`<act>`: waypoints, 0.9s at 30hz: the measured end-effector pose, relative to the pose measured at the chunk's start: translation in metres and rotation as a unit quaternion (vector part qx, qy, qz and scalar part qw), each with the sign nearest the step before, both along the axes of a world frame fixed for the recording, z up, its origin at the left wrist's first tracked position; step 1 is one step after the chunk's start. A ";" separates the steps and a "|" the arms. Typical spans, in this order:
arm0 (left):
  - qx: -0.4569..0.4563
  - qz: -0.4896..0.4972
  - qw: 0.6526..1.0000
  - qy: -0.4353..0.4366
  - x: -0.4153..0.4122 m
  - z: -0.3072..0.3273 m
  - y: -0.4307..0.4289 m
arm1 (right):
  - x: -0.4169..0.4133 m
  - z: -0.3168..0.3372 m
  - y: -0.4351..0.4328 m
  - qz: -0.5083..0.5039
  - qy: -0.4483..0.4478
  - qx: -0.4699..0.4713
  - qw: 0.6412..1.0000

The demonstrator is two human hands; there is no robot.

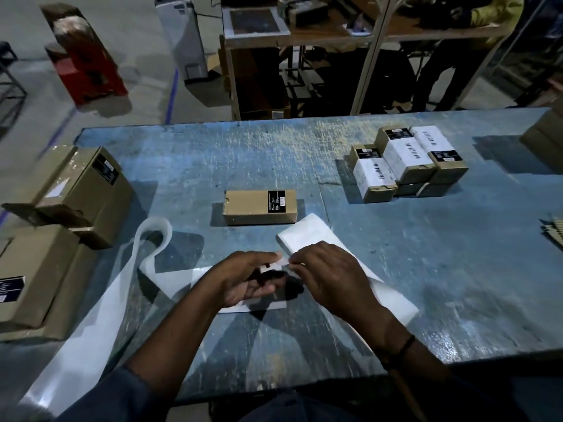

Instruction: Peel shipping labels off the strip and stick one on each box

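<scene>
A long white label strip (307, 234) lies across the near middle of the blue table (426, 269), its spent backing (100, 300) curling off the left edge. My left hand (243, 281) and my right hand (329, 275) meet over the strip, and both pinch a white label edge (281, 263) between their fingertips. Just beyond my hands lies a single brown box (259, 207) with only a black sticker on it. A stack of brown boxes (408, 162) bearing white barcode labels stands at the far right.
Larger brown cartons (82, 193) are piled at the table's left edge. Another carton (545, 141) sits at the far right, with a dark ridged object (553, 233) below it. Shelving, a red box and a person stand beyond the table.
</scene>
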State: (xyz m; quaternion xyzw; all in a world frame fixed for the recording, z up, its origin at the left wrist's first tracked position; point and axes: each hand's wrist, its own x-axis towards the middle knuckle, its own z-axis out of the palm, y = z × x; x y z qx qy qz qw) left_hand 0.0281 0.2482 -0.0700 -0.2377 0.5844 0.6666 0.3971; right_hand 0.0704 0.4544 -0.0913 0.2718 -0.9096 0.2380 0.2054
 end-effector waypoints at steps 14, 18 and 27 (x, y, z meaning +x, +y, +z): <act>-0.006 0.038 0.995 0.095 0.006 -0.015 -0.018 | -0.039 -0.019 0.008 -0.362 -0.431 0.039 0.825; -0.004 0.033 0.991 0.130 0.006 -0.009 -0.016 | -0.040 -0.029 0.003 -0.376 -0.406 -0.068 0.830; 0.020 0.013 0.970 0.244 -0.012 0.014 -0.020 | -0.034 -0.022 0.058 -0.436 -0.327 -0.262 0.796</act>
